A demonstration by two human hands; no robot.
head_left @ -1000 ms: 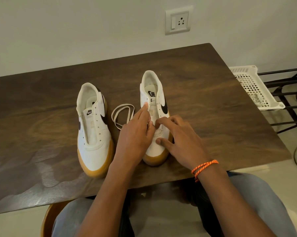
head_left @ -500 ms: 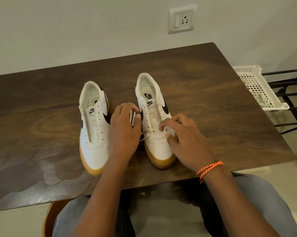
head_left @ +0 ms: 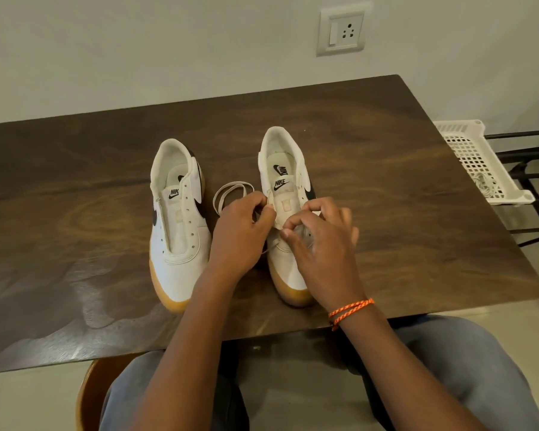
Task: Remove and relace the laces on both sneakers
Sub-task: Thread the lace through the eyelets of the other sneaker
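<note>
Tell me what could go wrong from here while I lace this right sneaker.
1. The loose cream lace lies looped on the dark wooden table right beside the left hand; it could get dragged or tangled.
2. Both hands crowd the white gum-soled right sneaker, with the right hand hiding the lower eyelets, so one might be skipped.
3. That sneaker's toe sits near the table's front edge; a hard tug could pull it off.
</note>
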